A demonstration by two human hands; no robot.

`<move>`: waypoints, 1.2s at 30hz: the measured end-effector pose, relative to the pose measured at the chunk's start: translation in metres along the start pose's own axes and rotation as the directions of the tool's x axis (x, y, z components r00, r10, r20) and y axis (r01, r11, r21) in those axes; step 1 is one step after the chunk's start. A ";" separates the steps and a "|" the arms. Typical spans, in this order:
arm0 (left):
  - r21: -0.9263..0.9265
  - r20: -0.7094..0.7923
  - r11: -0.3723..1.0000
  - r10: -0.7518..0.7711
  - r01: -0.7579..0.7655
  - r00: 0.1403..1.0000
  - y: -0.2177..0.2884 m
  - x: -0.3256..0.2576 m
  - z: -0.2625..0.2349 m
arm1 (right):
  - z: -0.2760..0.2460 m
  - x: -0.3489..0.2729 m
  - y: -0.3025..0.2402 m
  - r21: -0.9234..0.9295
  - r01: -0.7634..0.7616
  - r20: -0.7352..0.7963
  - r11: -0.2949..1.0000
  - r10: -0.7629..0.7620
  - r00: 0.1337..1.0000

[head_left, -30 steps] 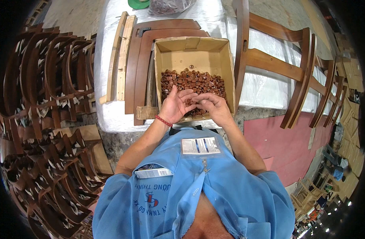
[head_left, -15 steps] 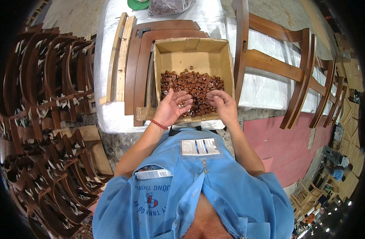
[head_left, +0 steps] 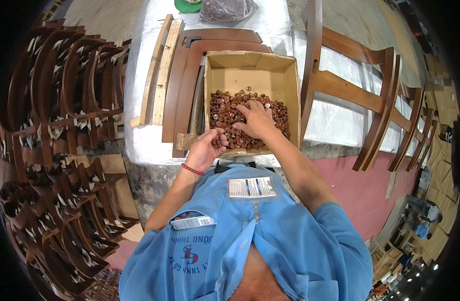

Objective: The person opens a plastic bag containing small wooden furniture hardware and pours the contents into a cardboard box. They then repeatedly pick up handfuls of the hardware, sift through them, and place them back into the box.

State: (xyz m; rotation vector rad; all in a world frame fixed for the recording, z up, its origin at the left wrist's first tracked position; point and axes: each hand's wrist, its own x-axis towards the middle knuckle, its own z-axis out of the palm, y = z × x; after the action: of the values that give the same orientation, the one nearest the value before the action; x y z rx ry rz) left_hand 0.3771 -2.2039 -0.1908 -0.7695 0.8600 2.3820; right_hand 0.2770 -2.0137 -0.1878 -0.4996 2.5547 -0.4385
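Note:
A cardboard box (head_left: 251,74) holds a heap of small brown round-headed pieces (head_left: 230,108), some showing shiny metal on the underside. My right hand (head_left: 259,121) reaches over the box's near edge into this heap. Its fingers are apart and bent down onto the pieces, with nothing visibly gripped. At the box's near left corner, my left hand (head_left: 206,148) is turned partly palm up, its fingers curled in. Whatever lies within those fingers is too small and hidden to make out. A red bead bracelet (head_left: 192,169) circles the left wrist.
Brown wooden frame panels (head_left: 182,85) and pale wood strips (head_left: 162,75) lie left of the box on a white-wrapped surface (head_left: 139,145). A dark bag (head_left: 228,10) sits beyond. Slatted chair backs (head_left: 350,90) stand at right; stacked curved brown frames (head_left: 49,85) fill the left.
My right hand has moved forward and left, down into the heap. My left hand has drawn back slightly and its fingers have curled. The whole view has shifted a little.

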 end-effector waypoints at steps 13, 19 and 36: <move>0.062 0.006 0.998 -0.023 0.022 1.000 0.002 0.007 0.006 | -0.018 -0.029 0.039 0.759 -0.269 0.215 0.593 0.161 0.963; 0.049 0.007 0.999 -0.003 0.002 1.000 0.012 0.011 0.012 | -0.013 -0.043 0.059 0.954 -0.242 0.264 -0.176 0.117 0.957; 0.295 0.098 0.940 -0.205 0.168 0.974 -0.017 0.042 0.049 | -0.001 -0.056 0.056 0.815 -0.063 0.066 -0.576 -0.015 0.998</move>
State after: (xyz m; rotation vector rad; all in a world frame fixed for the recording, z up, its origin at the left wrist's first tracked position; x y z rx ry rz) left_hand 0.3401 -2.1476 -0.1935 -0.5500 1.0014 2.0568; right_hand 0.3073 -1.9403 -0.1861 0.4158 0.7627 -2.3748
